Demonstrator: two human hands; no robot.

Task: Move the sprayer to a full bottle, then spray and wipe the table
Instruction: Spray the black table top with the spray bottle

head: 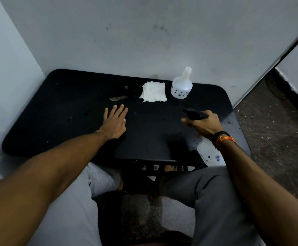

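Nearest you: your knees in grey trousers (213, 197), tucked under the near edge of the black table (70, 125), with speckled floor (277, 121) off to your right. Right hand (202, 124): clenched around the black sprayer (195, 114), its nozzle pointing left over the table top; one finger sticks out forward below the head. Attached bottle (209, 155): white with blue dots, hanging below that hand and leaning back toward you over the near right part of the table, mostly hidden by your wrist; its fill level cannot be read. Right wrist: a black band and an orange thread (227, 139). Left hand (116, 122): released, palm down, fingers straight and slightly spread, lying flat on the table left of centre and well apart from the sprayer. Beyond the left hand: a small scrap of brownish debris (118, 98) and a few pale specks on the dark surface. Far side, centre: a white folded cloth (153, 92), lying flat. Just to its right, near but not touching: a second bottle (181, 86), white with blue dots, upright, neck open with no sprayer fitted. Behind everything: a pale, scuffed wall (144, 36).
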